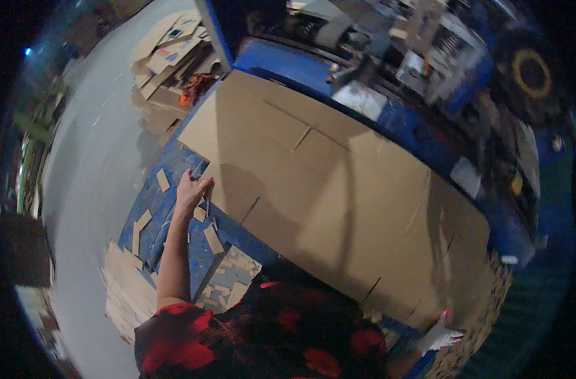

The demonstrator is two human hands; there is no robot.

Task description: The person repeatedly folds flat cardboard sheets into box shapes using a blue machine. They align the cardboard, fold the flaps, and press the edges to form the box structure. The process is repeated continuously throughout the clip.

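Note:
A large brown cardboard sheet with several slits lies slantwise across a blue machine table. My left hand is bare and at the sheet's left edge, beside a cut-out corner. Its thumb and forefinger are apart, and nothing shows between them. At the near right corner, my right hand, which looks white as if gloved, takes hold of the sheet's edge. One reddish fingertip rests on top of the cardboard; the other fingers are partly hidden.
Small cardboard offcuts litter the blue table near my left forearm. Blue machinery with a dark wheel stands along the far side. Scrap cardboard is heaped on the grey floor, and stacked cardboard sits at the near left.

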